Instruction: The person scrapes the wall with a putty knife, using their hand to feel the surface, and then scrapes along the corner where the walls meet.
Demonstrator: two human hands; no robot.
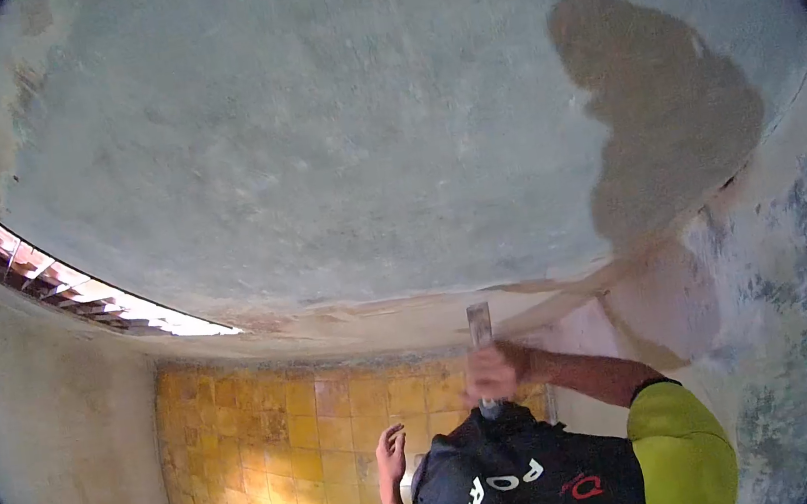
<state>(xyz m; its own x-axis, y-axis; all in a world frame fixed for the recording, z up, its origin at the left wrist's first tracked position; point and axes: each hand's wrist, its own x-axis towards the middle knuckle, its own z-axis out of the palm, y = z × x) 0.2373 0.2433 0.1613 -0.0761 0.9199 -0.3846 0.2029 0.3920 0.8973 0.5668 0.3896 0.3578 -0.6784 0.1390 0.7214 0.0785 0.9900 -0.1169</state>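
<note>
Fingers (485, 378) of the right hand (492, 374) are clenched round the handle of a scraper (479, 325). Its flat metal blade stands upright out of the top of the fist, in front of the line where wall meets ceiling. Whether the blade tip touches plaster, I cannot tell. It looks a stiff, light tool with a steel blade, nothing fragile about it (the handle is the only sensible place to grip, and that's where the fist sits, a stub poking out below).

The forearm comes in from the right, bare out of a yellow-green sleeve (685, 449). The elbow is bent, and the fist sits above a dark top (534, 498) with white lettering. The left hand (390, 455) is up beside it, open and loose, holding nothing, apart from the tool.

Beyond is a yellow tiled wall (265, 440), and a louvred vent (75, 287) runs bright along the left. Overhead, the grey-green ceiling (310, 143) carries a brown patch (658, 110).
</note>
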